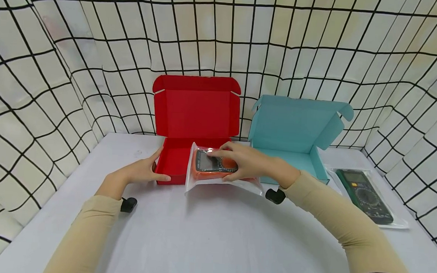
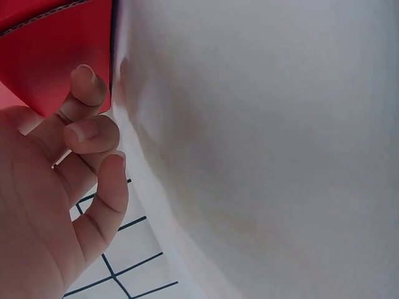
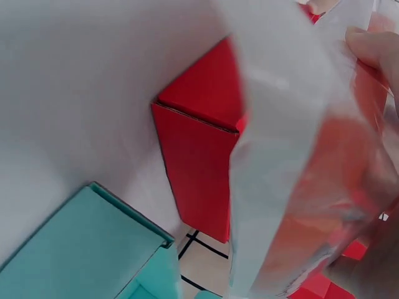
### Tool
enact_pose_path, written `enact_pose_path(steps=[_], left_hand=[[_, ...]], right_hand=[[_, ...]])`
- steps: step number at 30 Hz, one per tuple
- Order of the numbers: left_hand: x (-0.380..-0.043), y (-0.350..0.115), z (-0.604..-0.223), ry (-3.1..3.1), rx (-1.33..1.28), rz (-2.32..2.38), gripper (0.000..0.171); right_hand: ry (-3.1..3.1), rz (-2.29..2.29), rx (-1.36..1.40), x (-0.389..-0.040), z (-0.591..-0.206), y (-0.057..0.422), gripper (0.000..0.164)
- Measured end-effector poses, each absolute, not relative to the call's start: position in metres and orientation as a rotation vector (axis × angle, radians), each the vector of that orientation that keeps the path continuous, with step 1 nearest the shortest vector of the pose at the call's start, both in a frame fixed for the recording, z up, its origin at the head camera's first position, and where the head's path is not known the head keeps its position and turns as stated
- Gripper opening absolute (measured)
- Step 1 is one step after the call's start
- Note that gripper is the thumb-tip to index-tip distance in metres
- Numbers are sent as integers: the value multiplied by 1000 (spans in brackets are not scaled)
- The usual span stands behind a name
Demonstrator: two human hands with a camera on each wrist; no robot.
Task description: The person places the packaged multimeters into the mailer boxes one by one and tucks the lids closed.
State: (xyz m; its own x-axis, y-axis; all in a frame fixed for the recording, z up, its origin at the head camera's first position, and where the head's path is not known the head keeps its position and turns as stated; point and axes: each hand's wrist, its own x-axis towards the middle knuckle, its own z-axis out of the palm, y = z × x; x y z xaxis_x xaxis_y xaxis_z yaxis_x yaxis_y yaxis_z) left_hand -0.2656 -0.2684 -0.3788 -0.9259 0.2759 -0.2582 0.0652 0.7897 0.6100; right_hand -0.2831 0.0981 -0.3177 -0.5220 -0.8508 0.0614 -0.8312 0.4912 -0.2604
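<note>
My right hand (image 1: 244, 160) grips an orange multimeter (image 1: 211, 162) with a dark face, sealed in a clear plastic bag (image 1: 202, 181). It is held over the front right part of an open red box (image 1: 171, 161). In the right wrist view the bagged orange multimeter (image 3: 330, 180) fills the right side, partly blurred. At the red box's left front corner is my left hand (image 1: 140, 169), its thumb along the front wall and its fingers at the left side. The left wrist view shows those fingers (image 2: 93, 137) loosely bent beside the red box wall (image 2: 68, 56).
A teal box (image 1: 287, 156) stands with its lid up, right of the red one. On the table's right side lies a green multimeter (image 1: 364, 196) in a clear bag. White sheeting with a black grid net (image 1: 230, 43) encloses the white table (image 1: 206, 238).
</note>
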Motion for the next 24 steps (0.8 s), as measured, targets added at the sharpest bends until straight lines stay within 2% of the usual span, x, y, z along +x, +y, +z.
enact_pose_path(steps=[24], left_hand=[[-268,-271,-378,2669,289,849,124]], right_hand=[[2661,-218,-1401,-324,-316,41,84]])
